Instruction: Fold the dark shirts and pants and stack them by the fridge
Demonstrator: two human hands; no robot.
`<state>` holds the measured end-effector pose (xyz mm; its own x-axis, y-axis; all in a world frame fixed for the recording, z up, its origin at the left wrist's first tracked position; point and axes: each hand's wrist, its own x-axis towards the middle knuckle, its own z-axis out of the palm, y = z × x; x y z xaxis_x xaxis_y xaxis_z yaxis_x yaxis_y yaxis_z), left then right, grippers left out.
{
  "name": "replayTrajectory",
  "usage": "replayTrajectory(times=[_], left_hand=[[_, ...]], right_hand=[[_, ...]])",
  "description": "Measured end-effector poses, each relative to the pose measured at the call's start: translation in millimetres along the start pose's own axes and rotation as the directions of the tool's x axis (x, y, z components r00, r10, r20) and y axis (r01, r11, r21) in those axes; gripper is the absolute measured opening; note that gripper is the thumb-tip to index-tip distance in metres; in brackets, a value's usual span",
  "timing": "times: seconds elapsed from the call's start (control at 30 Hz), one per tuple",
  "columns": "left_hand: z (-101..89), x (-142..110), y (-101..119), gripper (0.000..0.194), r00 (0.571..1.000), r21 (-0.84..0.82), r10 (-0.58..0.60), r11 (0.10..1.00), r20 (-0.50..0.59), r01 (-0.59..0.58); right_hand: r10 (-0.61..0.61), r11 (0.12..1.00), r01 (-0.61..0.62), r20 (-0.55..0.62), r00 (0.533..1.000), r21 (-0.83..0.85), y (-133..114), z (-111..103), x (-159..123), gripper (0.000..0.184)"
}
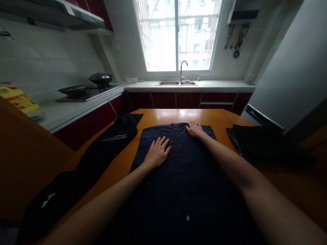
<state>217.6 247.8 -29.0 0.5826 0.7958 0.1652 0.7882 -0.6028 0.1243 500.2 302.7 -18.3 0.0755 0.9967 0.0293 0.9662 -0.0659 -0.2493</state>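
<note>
A dark navy garment (178, 170) lies spread out on the wooden table, with a seam down its middle and a small pale spot low on it. Its exact kind I cannot tell. My left hand (157, 152) rests flat on its left part, fingers spread. Farther up, my right hand (194, 129) lies on the cloth near the far edge, right of the seam, with its fingers apart. Neither hand grips the fabric.
The orange-brown table (163, 115) carries a black garment (102, 149) along its left side and folded black cloth (265, 144) at the right. Beyond are a sink (167, 83), a stove (89, 92) with pans, and a yellow jug (19, 98).
</note>
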Motion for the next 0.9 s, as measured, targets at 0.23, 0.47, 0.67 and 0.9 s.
replayTrajectory(times=[0.23, 0.47, 0.67, 0.9], left_hand=[[-0.2, 1, 2, 0.057, 1.000, 0.011, 0.005, 1.000, 0.003, -0.006], [-0.9, -1, 2, 0.057, 1.000, 0.025, 0.009, 1.000, 0.014, -0.010], [0.6, 1, 1, 0.057, 1.000, 0.028, 0.008, 1.000, 0.013, -0.008], [-0.5, 1, 2, 0.056, 1.000, 0.028, 0.017, 0.999, 0.008, -0.018]], right_hand=[[-0.233, 0.972, 0.233, 0.014, 0.972, 0.031, -54, 30, -16, 0.075], [-0.105, 0.994, 0.105, 0.021, 0.994, 0.028, -42, 11, 13, 0.073], [-0.213, 0.976, 0.217, -0.093, 0.973, 0.033, -66, 13, -33, 0.068], [-0.490, 0.868, 0.490, -0.019, 0.871, 0.083, -39, 28, -140, 0.070]])
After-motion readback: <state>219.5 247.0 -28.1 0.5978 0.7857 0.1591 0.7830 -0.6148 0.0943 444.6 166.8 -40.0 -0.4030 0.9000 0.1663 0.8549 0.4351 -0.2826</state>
